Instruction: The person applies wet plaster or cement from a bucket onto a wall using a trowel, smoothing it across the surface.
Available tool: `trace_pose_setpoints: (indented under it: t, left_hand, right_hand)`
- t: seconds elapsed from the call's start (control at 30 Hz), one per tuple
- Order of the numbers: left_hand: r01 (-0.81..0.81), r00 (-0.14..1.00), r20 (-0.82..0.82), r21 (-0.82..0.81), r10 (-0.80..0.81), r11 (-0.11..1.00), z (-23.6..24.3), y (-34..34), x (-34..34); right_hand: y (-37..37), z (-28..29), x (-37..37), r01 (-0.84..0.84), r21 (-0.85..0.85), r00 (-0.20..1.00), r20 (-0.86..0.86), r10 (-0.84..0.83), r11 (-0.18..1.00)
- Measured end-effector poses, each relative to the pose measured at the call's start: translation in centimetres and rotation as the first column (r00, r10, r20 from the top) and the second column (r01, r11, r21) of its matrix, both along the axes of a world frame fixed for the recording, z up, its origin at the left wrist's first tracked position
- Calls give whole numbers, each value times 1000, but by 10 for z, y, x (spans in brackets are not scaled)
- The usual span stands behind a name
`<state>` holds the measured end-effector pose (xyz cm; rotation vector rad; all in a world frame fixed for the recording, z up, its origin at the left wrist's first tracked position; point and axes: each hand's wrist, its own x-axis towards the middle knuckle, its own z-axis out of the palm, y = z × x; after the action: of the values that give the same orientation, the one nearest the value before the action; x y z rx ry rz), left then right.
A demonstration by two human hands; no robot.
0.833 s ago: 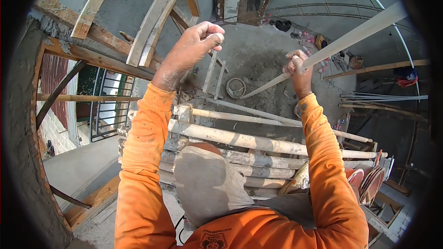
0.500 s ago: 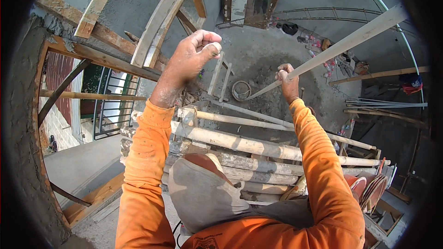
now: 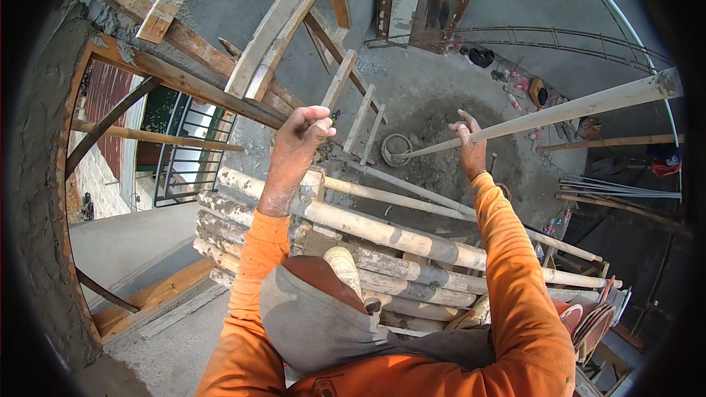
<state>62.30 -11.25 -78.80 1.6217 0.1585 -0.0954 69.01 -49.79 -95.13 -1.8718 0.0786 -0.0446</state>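
A long pale pole [image 3: 573, 110] slants across the right side, its thin lower end reaching down to a round bucket [image 3: 397, 151] on the floor. My right hand [image 3: 471, 148] is around the pole's lower part, with a finger lifted off it. My left hand [image 3: 294, 154] is raised over the bamboo platform [image 3: 397, 234], thumb and fingers pinched together. Whatever lies between those fingertips is too small to make out. Orange sleeves cover both of my forearms.
I am above the floor on bamboo and boards. A wooden frame [image 3: 151, 73] surrounds the opening at left, with curved planks [image 3: 272, 33] above it. Bent rebar [image 3: 559, 33] crosses the far right. Litter lies along the wall; reddish discs [image 3: 596, 323] stand at lower right.
My left hand has come down and slightly left. My right hand has loosened a finger and moved slightly lower. The view has shifted, and the pole's upper end now shows.
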Motion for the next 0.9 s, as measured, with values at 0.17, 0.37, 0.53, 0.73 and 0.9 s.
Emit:
trace_pose_setpoints:
  t: [0.17, 0.37, 0.53, 0.73, 0.9]
  left_hand:
    - [-80, 994, 68, -90, 86, 993, -1, 6, 4]
    - [-61, 998, -6, 28, 61, 998, 52, -13, -7]
    - [-44, 985, 172, 151, 18, 987, 170, -15, -87]
    - [-200, 959, 249, 248, 136, 948, 216, -97, -181]
    - [71, 948, 166, 723, -273, 687, 225, -124, -189]
  right_hand:
    - [2, 16, -11, 102, 46, 991, 88, -106, 994]
    - [2, 20, -49, 133, -50, 990, 49, -131, 990]
    - [10, 31, -87, 146, -137, 987, 91, -134, 980]
    - [5, 87, -109, 83, -143, 992, 101, -69, 986]
    - [-15, 175, -104, 46, 20, 991, 126, -48, 999]
